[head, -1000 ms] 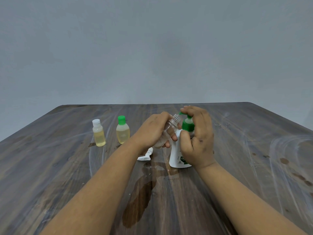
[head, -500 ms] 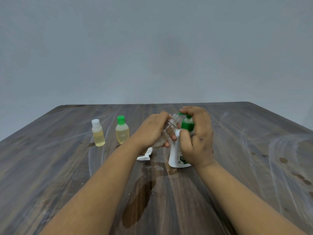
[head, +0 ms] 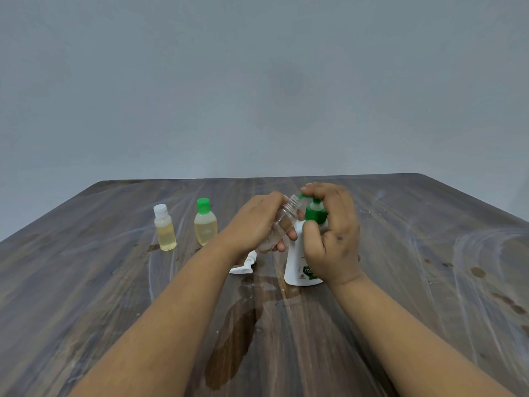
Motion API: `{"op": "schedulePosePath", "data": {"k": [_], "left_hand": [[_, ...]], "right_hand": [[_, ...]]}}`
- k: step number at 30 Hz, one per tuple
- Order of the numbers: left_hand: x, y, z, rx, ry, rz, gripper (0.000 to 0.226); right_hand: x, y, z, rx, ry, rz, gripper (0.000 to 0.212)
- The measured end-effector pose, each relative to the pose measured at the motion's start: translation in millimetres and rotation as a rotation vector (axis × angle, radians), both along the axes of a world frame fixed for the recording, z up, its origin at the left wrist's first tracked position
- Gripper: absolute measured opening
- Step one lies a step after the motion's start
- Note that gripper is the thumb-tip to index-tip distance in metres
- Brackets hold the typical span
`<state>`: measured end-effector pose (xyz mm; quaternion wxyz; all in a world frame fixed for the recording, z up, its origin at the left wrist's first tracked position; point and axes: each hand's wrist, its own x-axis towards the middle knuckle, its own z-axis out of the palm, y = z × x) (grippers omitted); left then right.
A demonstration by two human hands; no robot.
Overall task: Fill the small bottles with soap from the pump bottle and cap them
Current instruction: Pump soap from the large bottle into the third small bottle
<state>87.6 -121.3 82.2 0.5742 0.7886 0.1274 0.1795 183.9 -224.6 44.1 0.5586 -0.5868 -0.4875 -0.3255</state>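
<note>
My left hand (head: 254,224) grips a small clear uncapped bottle (head: 282,222), tilted so its threaded mouth sits right under the green spout of the pump bottle (head: 297,265). The pump bottle is white with a green pump head (head: 315,213) and stands on the table. My right hand (head: 332,233) wraps around it, fingers over the pump top. A white flip cap (head: 243,266) lies on the table just below my left hand. Two capped small bottles of yellowish soap stand to the left: one with a white cap (head: 164,227), one with a green cap (head: 205,222).
The dark wooden table (head: 415,282) carries a wet stain (head: 234,339) in front of the pump bottle, small dark spots at the right, and pale smear marks. A plain grey wall stands behind the far edge.
Hardly anything differs; both hands stay at the pump, with only a slight shift of the hands and bottle.
</note>
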Motion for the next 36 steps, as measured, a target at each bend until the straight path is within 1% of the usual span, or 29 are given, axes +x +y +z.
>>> {"op": "schedulePosePath", "data": {"k": [4,9,11,18,24,32,36], "left_hand": [[-1.5,-1.0,0.5,-0.007,0.001,-0.002,0.046],[-1.0,0.1,1.2,0.01,0.014,0.001,0.049],[-1.1,0.2,1.4,0.01,0.011,-0.002,0.049],[-0.7,-0.9,0.3,-0.007,-0.004,0.001,0.048],[-0.2,1.2,0.0,0.013,0.009,-0.006,0.05],[-1.1,-0.9,0.3,-0.006,-0.016,0.004,0.048],[-1.6,-0.1,0.8,0.007,0.0,-0.002,0.048]], "right_hand": [[-0.3,0.8,0.2,0.005,0.007,-0.018,0.035],[-1.7,-1.5,-1.3,-0.033,-0.024,-0.022,0.045],[-1.1,-1.7,-0.9,-0.039,-0.026,-0.025,0.045],[-0.4,0.7,0.5,-0.007,0.005,-0.018,0.033],[-3.2,-2.5,0.1,-0.028,-0.012,-0.013,0.046],[1.4,1.9,0.1,-0.013,0.001,-0.026,0.032],[0.3,-0.1,-2.4,-0.045,-0.046,-0.042,0.043]]}}
